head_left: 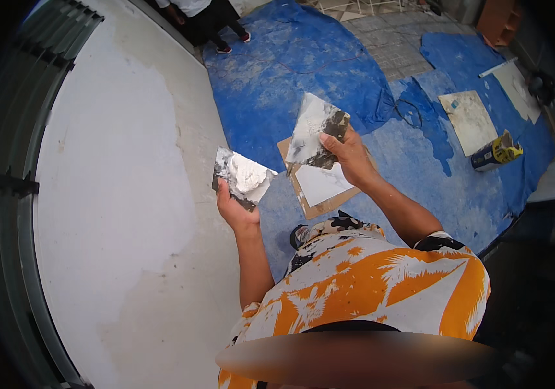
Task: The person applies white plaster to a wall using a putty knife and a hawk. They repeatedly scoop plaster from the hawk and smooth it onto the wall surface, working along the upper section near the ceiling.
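White plaster sits in a lump on the flat blade (244, 178) that the left hand (235, 211) holds up in front of the wall (115, 194). The fingers of that hand are closed around the blade's lower edge, thumb toward the person. The blade's long axis runs from lower left to upper right, its broad face turned up toward the camera and smeared grey and white.

The right hand (350, 159) grips a second blade (315, 133) — a wider, plaster-crusted one — with the fingers wrapped over its right-hand edge. This blade stands tilted, its long axis running up and slightly left, the free end pointing away from the person toward the blue tarpaulin (277, 78). The two blades are near each other but apart, with a clear gap between them.

Below the hands, on the tarpaulin, lies a piece of brown cardboard (310, 207) with a white sheet on it. Farther right lie a stained square board (471, 120) and a tipped-over blue and yellow can (496, 154). The wall on the left shows a broad patch of fresh white coat beside bare grey surface. Another person's legs (216, 29) stand at the top — well apart from the hands.
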A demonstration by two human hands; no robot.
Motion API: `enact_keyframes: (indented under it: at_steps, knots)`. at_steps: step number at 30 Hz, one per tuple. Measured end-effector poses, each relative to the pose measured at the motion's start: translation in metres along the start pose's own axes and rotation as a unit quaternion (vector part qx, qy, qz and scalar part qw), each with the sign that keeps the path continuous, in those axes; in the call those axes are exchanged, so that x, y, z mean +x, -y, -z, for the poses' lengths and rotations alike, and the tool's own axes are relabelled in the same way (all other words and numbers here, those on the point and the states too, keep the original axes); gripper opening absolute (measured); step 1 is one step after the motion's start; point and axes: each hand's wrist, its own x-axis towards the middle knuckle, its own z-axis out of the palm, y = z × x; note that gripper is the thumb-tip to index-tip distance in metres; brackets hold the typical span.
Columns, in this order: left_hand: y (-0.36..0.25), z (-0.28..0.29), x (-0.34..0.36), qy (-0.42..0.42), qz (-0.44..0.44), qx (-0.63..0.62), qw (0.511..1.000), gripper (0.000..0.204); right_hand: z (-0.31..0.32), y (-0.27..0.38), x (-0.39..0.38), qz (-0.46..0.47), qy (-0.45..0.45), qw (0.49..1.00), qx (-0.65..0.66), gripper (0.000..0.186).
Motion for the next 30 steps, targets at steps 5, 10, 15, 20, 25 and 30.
enact_keyframes:
  at_steps: [5,10,15,20,25,30]
  knots:
    - [0.000,-0.014,-0.027,-0.050,-0.136,0.072,0.987,0.037,-0.022,0.046,-0.008,0.417,0.225,0.718,-0.510,0.024]
    - [-0.003,0.004,-0.060,-0.111,-0.133,0.074,0.982,0.032,-0.052,0.076,-0.019,0.353,0.395,0.540,-0.654,0.034]
    - [0.002,0.039,-0.088,-0.144,-0.110,0.091,0.979,0.022,-0.077,0.053,-0.033,0.454,0.447,0.542,-0.548,0.033]
    - [-0.013,0.082,-0.118,-0.243,-0.103,-0.067,0.962,0.022,-0.085,0.043,-0.024,0.351,0.528,0.550,-0.544,0.032]
    - [-0.020,0.110,-0.149,-0.318,-0.110,-0.211,0.918,0.026,-0.087,0.006,-0.031,0.039,0.490,0.843,-0.220,0.026]
    - [-0.014,0.114,-0.176,-0.276,0.010,-0.216,0.936,0.025,-0.115,-0.058,-0.080,0.274,0.527,0.735,-0.326,0.036]
